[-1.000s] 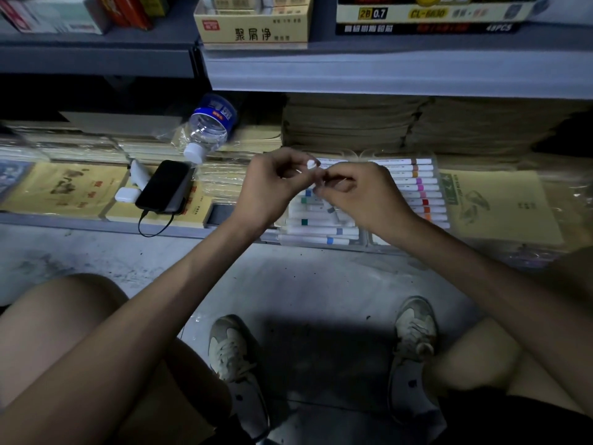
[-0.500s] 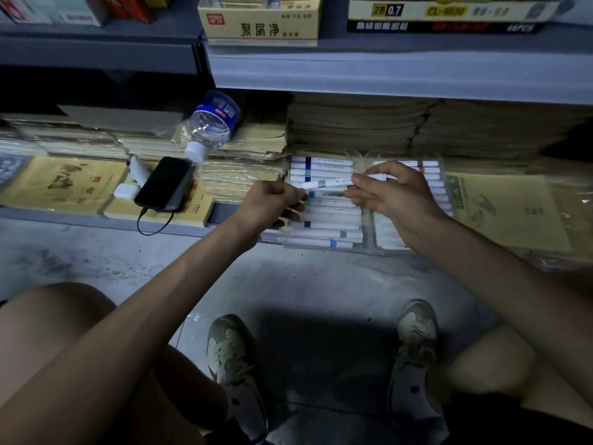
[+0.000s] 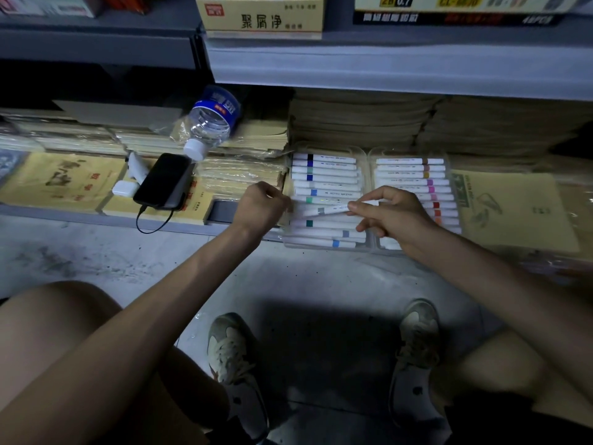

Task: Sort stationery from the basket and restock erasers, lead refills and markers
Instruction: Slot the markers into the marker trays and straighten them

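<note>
**Inspector:** Where is the marker point(image 3: 324, 211)?

**Onlooker:** Held level between both hands, just above the left tray point(image 3: 321, 149) on the bottom shelf. It is white with a grey band. It sits over the lower half of that tray's row, tilted a little, right end higher.

**Inspector:** And the fingers?

**Onlooker:** The right hand point(image 3: 390, 213) pinches the right end between thumb and forefinger, and its other fingers are loosely bent below. The left hand point(image 3: 260, 205) is curled into a fist round the left end. Its knuckles hide the fingertips themselves.

**Inspector:** Neighbours?

**Onlooker:** At 3 o'clock of the marker is a second tray point(image 3: 407, 151), touching the first, its markers banded brown through pink to red. Further toward 3 o'clock lies a yellow booklet point(image 3: 516, 210). At 12 o'clock, behind the trays, are stacks of brown paper point(image 3: 359, 120). At 9 o'clock of the left hand, a black phone point(image 3: 163, 181) lies face up with a cable plugged in. A water bottle point(image 3: 210, 123) lies on its side at 11 o'clock, cap toward the phone.

**Inspector:** Above?

**Onlooker:** On the upper shelf at 12 o'clock there is a yellow carton point(image 3: 260, 17), and at 1 o'clock a box marked 2B 0.7 point(image 3: 455, 8).
</note>
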{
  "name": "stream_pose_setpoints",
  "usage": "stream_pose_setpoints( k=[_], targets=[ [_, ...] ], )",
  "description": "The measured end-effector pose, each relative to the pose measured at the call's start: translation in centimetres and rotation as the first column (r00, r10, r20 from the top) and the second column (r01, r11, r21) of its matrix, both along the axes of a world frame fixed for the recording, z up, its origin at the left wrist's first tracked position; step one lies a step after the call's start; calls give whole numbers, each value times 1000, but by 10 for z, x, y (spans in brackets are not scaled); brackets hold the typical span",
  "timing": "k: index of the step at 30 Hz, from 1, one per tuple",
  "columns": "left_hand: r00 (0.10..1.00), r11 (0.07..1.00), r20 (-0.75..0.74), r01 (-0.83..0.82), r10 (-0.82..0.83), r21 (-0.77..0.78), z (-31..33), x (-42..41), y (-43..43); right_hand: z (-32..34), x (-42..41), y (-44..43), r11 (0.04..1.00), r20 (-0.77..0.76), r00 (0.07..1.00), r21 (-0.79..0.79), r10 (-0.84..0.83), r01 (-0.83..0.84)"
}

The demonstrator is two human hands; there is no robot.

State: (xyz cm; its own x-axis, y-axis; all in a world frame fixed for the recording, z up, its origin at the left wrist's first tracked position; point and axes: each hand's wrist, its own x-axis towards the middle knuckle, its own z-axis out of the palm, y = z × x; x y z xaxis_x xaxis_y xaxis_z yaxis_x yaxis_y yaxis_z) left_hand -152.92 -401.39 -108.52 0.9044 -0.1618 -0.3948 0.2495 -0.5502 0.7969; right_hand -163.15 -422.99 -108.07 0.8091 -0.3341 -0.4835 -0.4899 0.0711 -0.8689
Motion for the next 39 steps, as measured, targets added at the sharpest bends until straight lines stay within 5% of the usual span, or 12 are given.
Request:
stream_pose_setpoints(
  k=[13,22,39],
  targets=[
    [981,999,-192,30,-36,-35,-27,-9,-4,-19,8,7,996,-24,1000,-87,7,-9],
    [969,981,-230,-128,93,-144,-36,-13,-4,-38,11,5,839,3,992,-534,126,-105],
    [946,958,-269,-231,181,-168,-40,-7,-13,-29,16,-1,874,-55,996,-479,66,-84]
  ],
)
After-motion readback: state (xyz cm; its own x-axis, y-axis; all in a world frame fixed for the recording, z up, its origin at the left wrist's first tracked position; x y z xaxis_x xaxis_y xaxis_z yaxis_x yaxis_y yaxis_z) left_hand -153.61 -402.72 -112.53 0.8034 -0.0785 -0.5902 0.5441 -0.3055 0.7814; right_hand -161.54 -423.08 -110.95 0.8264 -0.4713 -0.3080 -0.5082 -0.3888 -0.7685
